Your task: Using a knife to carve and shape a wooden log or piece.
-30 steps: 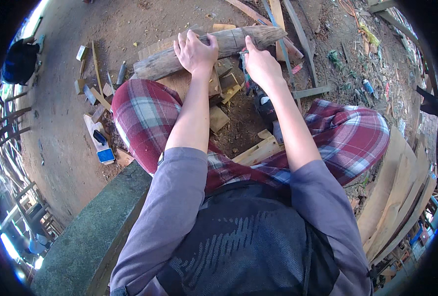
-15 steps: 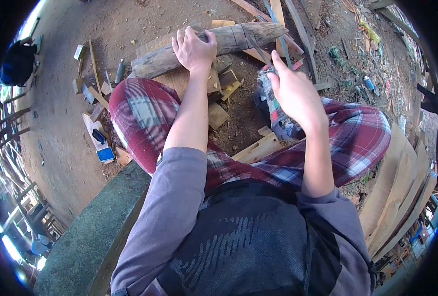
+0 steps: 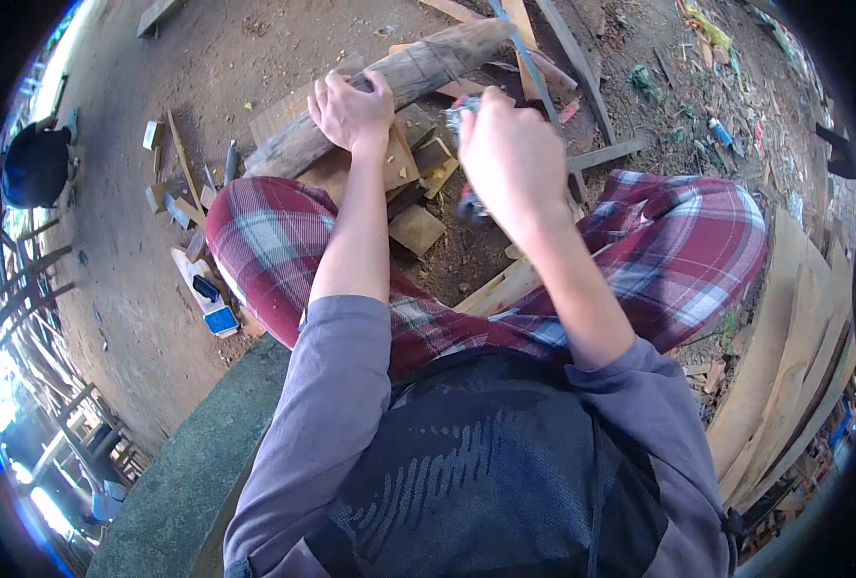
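Note:
A long, weathered grey log (image 3: pixel 437 67) lies at a slant across wood pieces in front of my crossed legs, with dark cut lines across its far part. My left hand (image 3: pixel 354 111) presses on the middle of the log, fingers curled over its top. My right hand (image 3: pixel 514 154) is closed and blurred by motion, close to the log's near side. It grips what looks like a handsaw (image 3: pixel 460 114) with a patterned grey and red handle. The hand hides most of that handle, and only a little of the thin blade shows toward the log.
Wood scraps (image 3: pixel 416 231) lie below the log. A blue-faced block (image 3: pixel 221 321) sits left of my knee, near a stone slab (image 3: pixel 197 433). Long boards (image 3: pixel 770 356) are stacked at right; planks (image 3: pixel 582 72) lie beyond the log. A dark-clothed figure (image 3: pixel 38 166) is at far left.
My right hand has swung left and forward with the handsaw, closer to the log. The log lies at a steeper slant, its right end farther away. My left hand stays on it.

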### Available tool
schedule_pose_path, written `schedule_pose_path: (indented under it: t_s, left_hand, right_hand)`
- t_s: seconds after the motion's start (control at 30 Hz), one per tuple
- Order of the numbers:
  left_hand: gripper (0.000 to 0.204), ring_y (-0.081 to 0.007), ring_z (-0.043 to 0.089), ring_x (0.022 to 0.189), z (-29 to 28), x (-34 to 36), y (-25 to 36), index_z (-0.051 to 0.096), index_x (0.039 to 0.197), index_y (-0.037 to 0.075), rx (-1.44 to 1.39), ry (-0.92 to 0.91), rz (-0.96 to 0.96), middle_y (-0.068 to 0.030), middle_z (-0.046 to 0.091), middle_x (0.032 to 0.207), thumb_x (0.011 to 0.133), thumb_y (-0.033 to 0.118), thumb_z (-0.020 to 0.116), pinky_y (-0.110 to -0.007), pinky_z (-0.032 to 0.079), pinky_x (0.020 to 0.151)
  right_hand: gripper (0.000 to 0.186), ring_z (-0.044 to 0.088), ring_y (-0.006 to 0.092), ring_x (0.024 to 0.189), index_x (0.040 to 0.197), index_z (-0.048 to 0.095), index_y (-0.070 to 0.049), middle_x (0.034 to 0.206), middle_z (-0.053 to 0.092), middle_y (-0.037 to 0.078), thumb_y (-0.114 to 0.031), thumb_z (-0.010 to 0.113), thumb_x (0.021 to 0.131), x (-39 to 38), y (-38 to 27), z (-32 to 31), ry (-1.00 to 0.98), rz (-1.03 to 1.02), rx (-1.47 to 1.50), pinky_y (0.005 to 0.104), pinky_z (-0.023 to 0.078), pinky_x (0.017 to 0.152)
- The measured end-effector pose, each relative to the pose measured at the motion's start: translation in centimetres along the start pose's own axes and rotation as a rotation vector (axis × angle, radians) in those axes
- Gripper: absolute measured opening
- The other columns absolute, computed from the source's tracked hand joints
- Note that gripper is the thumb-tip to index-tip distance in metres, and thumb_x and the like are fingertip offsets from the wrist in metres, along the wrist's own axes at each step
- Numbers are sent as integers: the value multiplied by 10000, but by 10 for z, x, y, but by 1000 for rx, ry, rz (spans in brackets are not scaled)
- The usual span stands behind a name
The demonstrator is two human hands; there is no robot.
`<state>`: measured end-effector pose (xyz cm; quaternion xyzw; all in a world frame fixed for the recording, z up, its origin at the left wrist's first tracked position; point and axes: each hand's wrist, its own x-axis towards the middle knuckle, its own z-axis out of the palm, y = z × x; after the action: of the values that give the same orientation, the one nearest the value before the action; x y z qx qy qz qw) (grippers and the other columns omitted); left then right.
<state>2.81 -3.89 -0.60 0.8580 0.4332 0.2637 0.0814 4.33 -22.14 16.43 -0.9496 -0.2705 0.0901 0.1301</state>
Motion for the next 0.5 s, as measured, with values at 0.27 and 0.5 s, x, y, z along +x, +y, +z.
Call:
schedule_pose_path:
  t_s: [0.27, 0.5]
  left_hand:
    - [492, -254, 589, 1105, 0, -2, 8, 629, 1068, 29, -5, -56, 56, -123, 654, 1058, 851, 467, 571, -377, 315, 1086]
    - [435, -252, 560, 1149, 3, -7, 2, 616, 1036, 33, -60, -40, 99, -126, 655, 1057, 859, 429, 573, -390, 296, 1105]
  right_hand:
    - [351, 684, 284, 562, 1158, 584, 15, 654, 676, 151, -277, 517, 975, 29, 28, 64, 150, -19, 87, 407, 556, 509]
    - [371, 692, 371, 656, 1093, 611, 37, 705, 677, 217, -302, 505, 984, 36, 52, 26, 316, 171, 525, 457, 563, 606]
